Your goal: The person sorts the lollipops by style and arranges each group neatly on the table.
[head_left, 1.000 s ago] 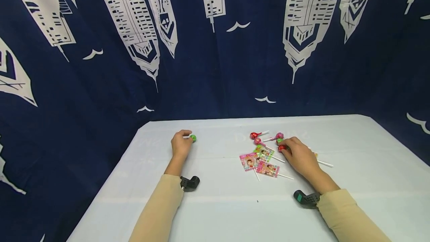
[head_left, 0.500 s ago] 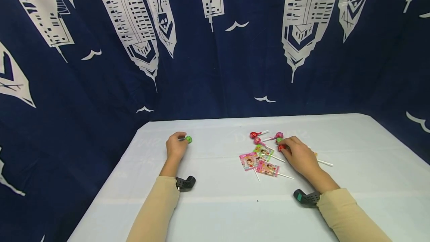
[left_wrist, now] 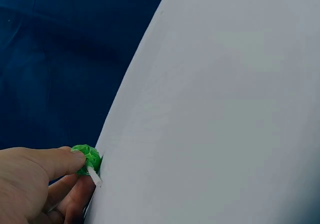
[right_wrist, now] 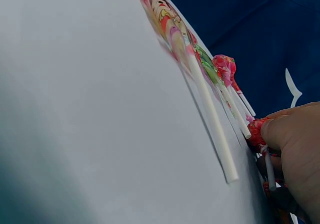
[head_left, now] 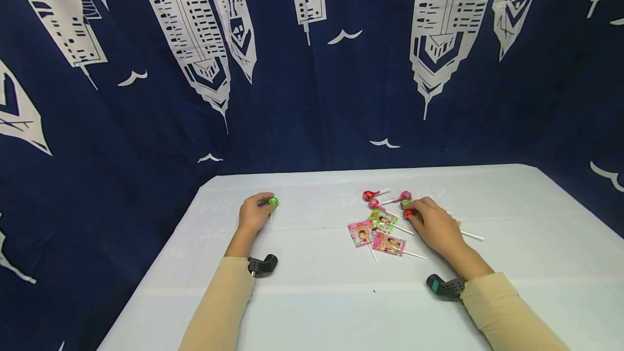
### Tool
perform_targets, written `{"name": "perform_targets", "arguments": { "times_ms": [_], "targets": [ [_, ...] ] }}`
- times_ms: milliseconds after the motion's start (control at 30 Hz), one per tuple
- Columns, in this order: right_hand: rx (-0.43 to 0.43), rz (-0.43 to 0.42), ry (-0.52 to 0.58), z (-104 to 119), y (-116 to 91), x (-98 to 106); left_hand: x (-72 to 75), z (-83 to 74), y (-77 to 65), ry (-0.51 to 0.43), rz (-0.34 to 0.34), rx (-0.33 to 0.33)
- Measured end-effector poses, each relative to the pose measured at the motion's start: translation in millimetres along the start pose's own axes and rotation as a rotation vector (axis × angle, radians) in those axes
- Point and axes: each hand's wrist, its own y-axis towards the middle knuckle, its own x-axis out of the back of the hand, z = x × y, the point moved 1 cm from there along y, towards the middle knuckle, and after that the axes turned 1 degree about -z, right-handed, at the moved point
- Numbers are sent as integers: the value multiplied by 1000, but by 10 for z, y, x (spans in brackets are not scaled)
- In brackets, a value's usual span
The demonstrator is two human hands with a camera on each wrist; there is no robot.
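Observation:
On the left of the table, my left hand (head_left: 254, 214) pinches a green lollipop (left_wrist: 89, 159) by its wrapped head between thumb and fingers. Its short white stick shows below the head. At the right, my right hand (head_left: 435, 225) holds a red lollipop (right_wrist: 257, 132), thumb against its head. A green-wrapped lollipop head (head_left: 405, 203) sits just beyond those fingertips, partly covered. Further sticks and wrappers lie under or behind the right hand, mostly hidden. A pink lollipop (head_left: 405, 196) lies just past this group.
Left of my right hand lie a red lollipop (head_left: 368, 195), a pink one (head_left: 374, 205), a flat green-packed lollipop (head_left: 383, 220) and flat pink-packed ones (head_left: 389, 244), partly overlapping. A dark blue printed curtain (head_left: 312, 96) hangs behind the white table (head_left: 322, 307).
My left hand has shifted slightly left with the green lollipop, which has turned so that its white stick now shows below it. The right hand stays in the same spot.

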Motion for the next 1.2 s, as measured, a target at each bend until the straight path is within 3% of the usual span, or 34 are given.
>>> {"name": "perform_targets", "arguments": {
  "times_ms": [500,967,1200],
  "targets": [
    [26,-23,0,4,-2,4,-16,94,40,4,-9,-71],
    [-9,-1,17,50,34,59,-26,115,17,15,-37,-72],
    [16,-24,179,158,93,85,-24,114,13,9,-50,-53]
  ]
}}
